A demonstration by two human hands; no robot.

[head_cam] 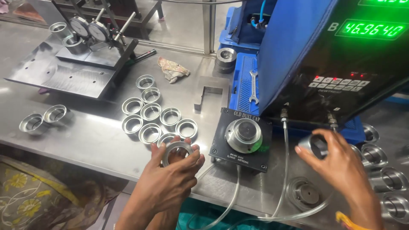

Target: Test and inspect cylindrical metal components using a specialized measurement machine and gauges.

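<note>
While left hand (170,179) fingers grip a shiny steel ring (177,152), right hand (341,164) grasps another cap (315,145)

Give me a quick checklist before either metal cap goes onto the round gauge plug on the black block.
1. Left hand grips a metal ring cap by its rim: ok.
2. Right hand holds a second cap: ok.
3. Gauge plug on the black block is bare, nothing seated: ok.
4. Clear hoses run from the display unit without visible kinks: ok.
5. Green readout lit: ok.
6. Cap bores free of debris: cannot tell.
</note>
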